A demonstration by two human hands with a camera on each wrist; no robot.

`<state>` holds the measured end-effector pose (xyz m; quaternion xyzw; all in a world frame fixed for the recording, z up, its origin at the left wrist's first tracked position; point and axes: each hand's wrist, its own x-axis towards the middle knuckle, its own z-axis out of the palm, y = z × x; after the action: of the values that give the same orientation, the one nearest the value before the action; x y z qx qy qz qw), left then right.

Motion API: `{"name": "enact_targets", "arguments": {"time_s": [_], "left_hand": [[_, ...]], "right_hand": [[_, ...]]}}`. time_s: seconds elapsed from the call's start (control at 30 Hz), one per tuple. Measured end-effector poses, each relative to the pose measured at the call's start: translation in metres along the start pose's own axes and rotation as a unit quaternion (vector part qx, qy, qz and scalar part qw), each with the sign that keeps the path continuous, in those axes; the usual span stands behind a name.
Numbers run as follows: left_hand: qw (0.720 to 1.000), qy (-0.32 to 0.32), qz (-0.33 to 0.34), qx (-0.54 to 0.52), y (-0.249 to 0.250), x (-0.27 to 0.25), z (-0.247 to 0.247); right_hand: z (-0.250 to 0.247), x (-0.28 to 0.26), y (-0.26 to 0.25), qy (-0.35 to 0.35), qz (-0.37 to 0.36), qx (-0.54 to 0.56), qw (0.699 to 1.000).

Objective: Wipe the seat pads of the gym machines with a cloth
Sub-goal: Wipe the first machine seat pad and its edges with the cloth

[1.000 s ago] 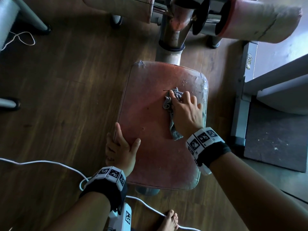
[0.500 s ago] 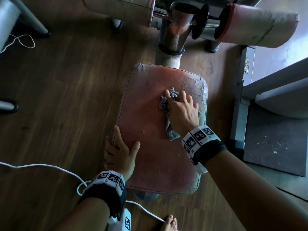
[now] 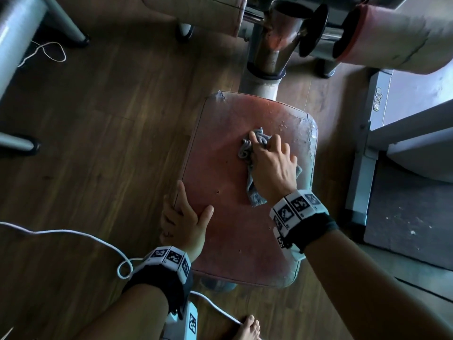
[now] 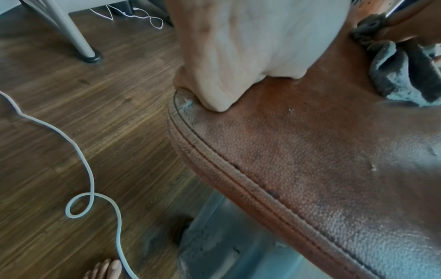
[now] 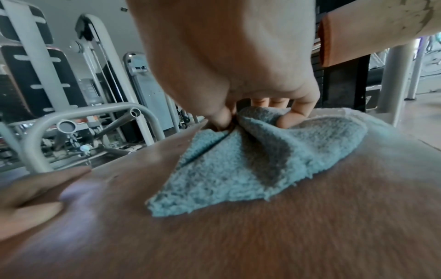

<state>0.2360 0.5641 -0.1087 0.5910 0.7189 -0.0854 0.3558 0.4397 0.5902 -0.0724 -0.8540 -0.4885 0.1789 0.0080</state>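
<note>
Nearest to the person, a bare foot (image 3: 246, 327) stands on the wooden floor (image 3: 98, 143), and a white cable (image 3: 73, 233) curls beside the left wrist. The left hand (image 3: 182, 217) grips the left edge of the seat pad (image 3: 220, 173), thumb on top and fingers curled down over the side, so it steadies the pad. Further forward, the right hand (image 3: 272, 165) presses the cloth (image 5: 250, 169) on the top of the pad, with thumb and fingertips pinching a fold of it. The cloth is grey-blue terry, bunched under the fingers, and one corner trails back toward the wrist. The pad is reddish-brown, worn and cracked at the far right corner. Its long axis runs away from the person, and the cloth lies in the far right part. I judge the near half and the left strip remain for wiping, nearer to the left hand. Beyond stand the metal post (image 3: 264, 77) and a roller pad (image 3: 392, 33)
</note>
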Motion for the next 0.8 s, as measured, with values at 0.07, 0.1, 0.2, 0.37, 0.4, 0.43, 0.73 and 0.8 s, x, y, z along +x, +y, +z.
{"name": "enact_targets", "arguments": {"time_s": [0.07, 0.1, 0.2, 0.37, 0.4, 0.43, 0.73, 0.8], "left_hand": [[1.0, 0.002, 0.0, 0.016, 0.0, 0.0, -0.001], [1.0, -0.004, 0.0, 0.017, 0.0, 0.0, -0.001], [1.0, -0.025, 0.002, -0.004, 0.0, 0.0, -0.004], [1.0, -0.018, 0.003, -0.017, -0.001, 0.0, -0.002], [1.0, -0.019, 0.006, -0.017, -0.002, 0.0, -0.002], [1.0, -0.018, 0.011, -0.014, -0.002, 0.0, -0.001], [1.0, 0.004, 0.013, -0.002, -0.004, -0.001, 0.002], [1.0, 0.011, 0.016, 0.006, -0.004, -0.001, 0.004]], "right_hand": [[0.005, -0.013, 0.001, 0.003, -0.015, -0.003, 1.0], [0.007, -0.018, 0.003, 0.007, -0.023, -0.004, 1.0], [0.005, -0.01, 0.012, 0.016, -0.027, 0.005, 0.999], [0.003, 0.016, 0.021, 0.046, -0.013, 0.011, 0.999], [0.008, 0.009, 0.026, 0.058, -0.013, 0.009, 0.998], [0.015, 0.0, 0.032, 0.072, -0.012, 0.003, 0.997], [0.025, 0.025, 0.063, 0.056, 0.072, 0.047, 0.995], [0.015, 0.057, 0.052, 0.04, 0.105, 0.048, 0.993]]}}
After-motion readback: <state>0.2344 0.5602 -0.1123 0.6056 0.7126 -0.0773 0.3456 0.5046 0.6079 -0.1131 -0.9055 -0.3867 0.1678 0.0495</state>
